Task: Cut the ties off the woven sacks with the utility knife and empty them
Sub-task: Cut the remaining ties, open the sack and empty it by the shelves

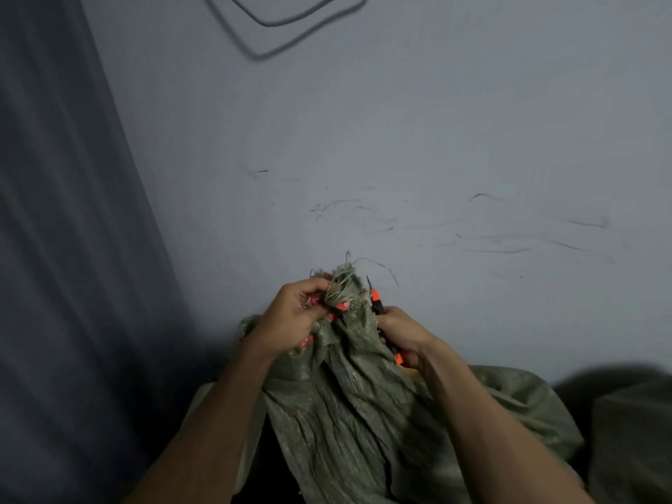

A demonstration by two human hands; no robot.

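Big pale wall (400, 121) fills the background, scuffed with dark marks, a cable (291, 21) looping across the top and a grey curtain (54, 249) hanging down the left side. In front of it, the green sack (345, 431) stands bulging between the person's arms, its cloth pulled up in long pleats to a bunched neck. Off to the right there's another dark green mass (625, 431), maybe a second sack; too dim to say if it's tied.

Now the hands. Left hand (294, 307) has its fingers curled round the gathered neck from the left, pinching it just under the frayed top. Right hand (403, 340) is wrapped round the handle of the knife (378, 303), orange and black, blade out and pointing up, just beside the neck on its right. Whether the edge touches anything, I can't tell.

And the tie (336, 291): pale strands wound round the neck, loose ends sticking up, red flecks in the cloth around it. It looks like it's on and holding, because the mouth is gathered shut.

So, by my read, this is early work on this sack. Knife's drawn, neck's steadied, cut not made. Left to do: slice the tie, pull it clear, open the mouth, tip the contents out, and nothing emptied shows anywhere in view
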